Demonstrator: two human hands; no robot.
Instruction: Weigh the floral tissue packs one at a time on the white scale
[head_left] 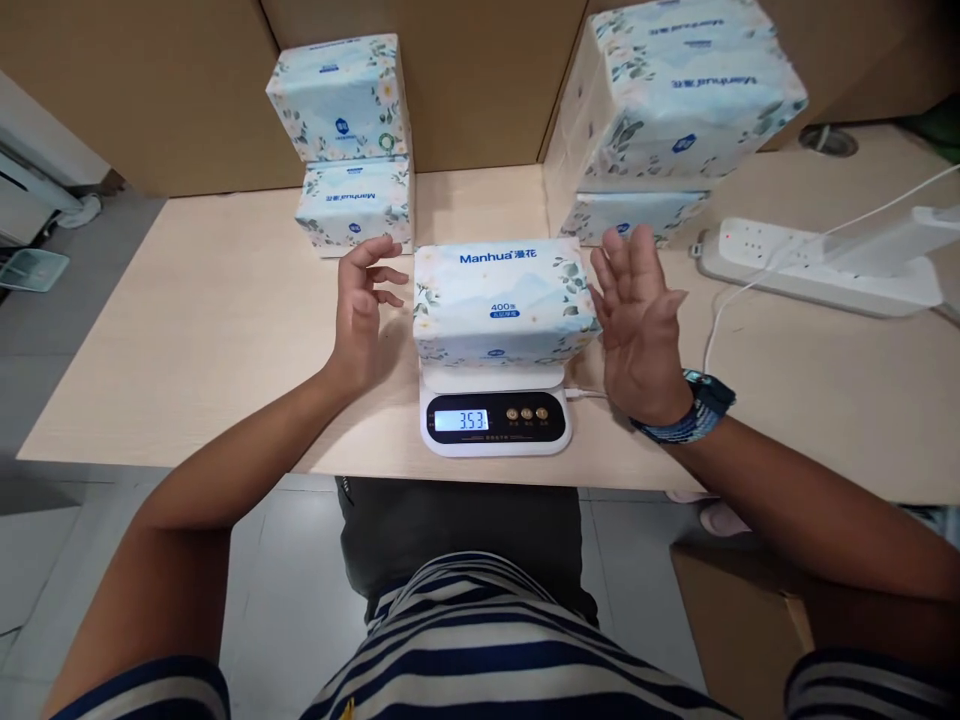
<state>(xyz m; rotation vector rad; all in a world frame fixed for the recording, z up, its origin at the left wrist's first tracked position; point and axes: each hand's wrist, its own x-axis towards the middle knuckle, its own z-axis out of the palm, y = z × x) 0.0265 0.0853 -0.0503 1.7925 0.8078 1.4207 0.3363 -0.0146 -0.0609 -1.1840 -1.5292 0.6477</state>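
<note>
Head view: looking down on a pale worktop (pixel 210 300) spreading beneath everything. Seeing, towards its back, a bulky right stack (pixel 697 110) of tissue packs and, opposite, a slimmer left stack (pixel 341 110). Noting a white power strip (pixel 806 275) lying off to the far right. Finding the single tissue pack (pixel 502 300) resting on a white scale (pixel 497 408) near the front edge. Seeing the right hand (pixel 637 330) hovering by its right end, palm showing, fingers spread, gripping nothing; being unable to tell about fingertip contact there. Seeing the left hand (pixel 358 330) hovering just beside the other end, fingers loosely curled and apart from it. Reading about 3.53 on the lit display (pixel 461 420), next to gold buttons (pixel 527 414). Judging placement on the scale as done and a figure as showing, but removal as not yet done; being unable to tell which stacked packs are already weighed.
</note>
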